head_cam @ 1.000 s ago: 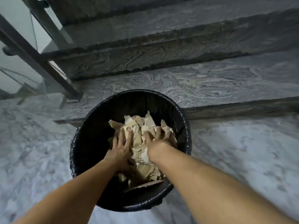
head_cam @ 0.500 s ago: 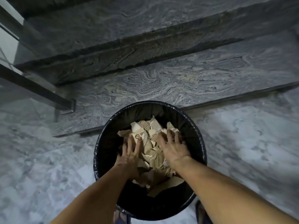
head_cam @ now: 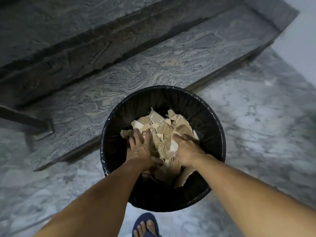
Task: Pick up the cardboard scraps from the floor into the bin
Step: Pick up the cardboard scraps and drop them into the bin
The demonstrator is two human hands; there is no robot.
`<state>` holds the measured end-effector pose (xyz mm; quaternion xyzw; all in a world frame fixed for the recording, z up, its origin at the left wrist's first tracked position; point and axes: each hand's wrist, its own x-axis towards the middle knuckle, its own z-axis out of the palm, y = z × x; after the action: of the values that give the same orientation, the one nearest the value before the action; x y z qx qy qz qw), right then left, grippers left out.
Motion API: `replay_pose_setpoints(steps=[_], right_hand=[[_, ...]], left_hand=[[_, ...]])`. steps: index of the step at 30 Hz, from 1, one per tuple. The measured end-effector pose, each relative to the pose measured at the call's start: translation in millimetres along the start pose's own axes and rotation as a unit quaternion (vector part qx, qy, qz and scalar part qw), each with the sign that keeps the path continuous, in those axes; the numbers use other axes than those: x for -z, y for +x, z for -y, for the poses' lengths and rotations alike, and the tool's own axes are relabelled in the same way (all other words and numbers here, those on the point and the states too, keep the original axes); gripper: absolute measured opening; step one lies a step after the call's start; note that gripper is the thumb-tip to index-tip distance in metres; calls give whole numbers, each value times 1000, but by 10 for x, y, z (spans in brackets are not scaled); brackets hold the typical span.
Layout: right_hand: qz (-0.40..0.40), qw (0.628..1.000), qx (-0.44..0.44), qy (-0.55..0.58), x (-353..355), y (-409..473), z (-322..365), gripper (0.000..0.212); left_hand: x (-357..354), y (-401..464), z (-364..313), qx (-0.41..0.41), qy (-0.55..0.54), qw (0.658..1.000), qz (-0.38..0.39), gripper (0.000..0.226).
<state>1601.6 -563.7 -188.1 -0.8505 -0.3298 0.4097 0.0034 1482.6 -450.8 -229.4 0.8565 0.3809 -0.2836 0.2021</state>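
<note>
A round bin [head_cam: 217,127] lined with a black bag stands on the marble floor at the foot of the stairs. A pile of torn brown cardboard scraps [head_cam: 168,129] fills its middle. Both of my hands are inside the bin, palms down on the pile. My left hand [head_cam: 139,148] presses on the left side of the scraps with its fingers spread and straight. My right hand [head_cam: 187,151] presses on the right side; it is motion-blurred and its fingertips are hard to make out.
Dark veined stone steps [head_cam: 153,65] rise just behind the bin. A dark metal railing post [head_cam: 29,123] meets the lowest step at the left. My foot in a blue sandal [head_cam: 145,226] stands right in front of the bin. Pale marble floor [head_cam: 265,125] extends to the right.
The view has swung, so the bin now sits further right and nearer. Both hands stay on the scraps; the right hand has slid back toward me and the pile looks pushed down.
</note>
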Motion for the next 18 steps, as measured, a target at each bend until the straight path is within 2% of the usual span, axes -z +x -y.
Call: replay_pose_setpoints(steps=[2,4,5,7,9,15,18], right_hand=[[21,999,21,-44,181,-27,-30,85],[88,989,8,-123,374,-158,-43,90],[124,979,3,-163,440,-256,-41,81],[144,964,21,-222,456,-412,-25,45],[104,962,56,-245,401,-533,-38,25],[-59,984,80,-148,647,-540,-29,26],[-171,977,84,-98,828,-501,58,20]], left_hand=[[-26,-9,2,3,21,1000,-21,132],[-39,-55,6,2,35,999,-30,132],[-45,-95,5,1,35,999,-32,131],[-34,-169,18,-1,28,999,-27,129],[14,-245,21,-5,25,999,-24,127],[280,-309,129,-37,38,998,-33,139],[367,-285,228,-51,58,997,-14,145]])
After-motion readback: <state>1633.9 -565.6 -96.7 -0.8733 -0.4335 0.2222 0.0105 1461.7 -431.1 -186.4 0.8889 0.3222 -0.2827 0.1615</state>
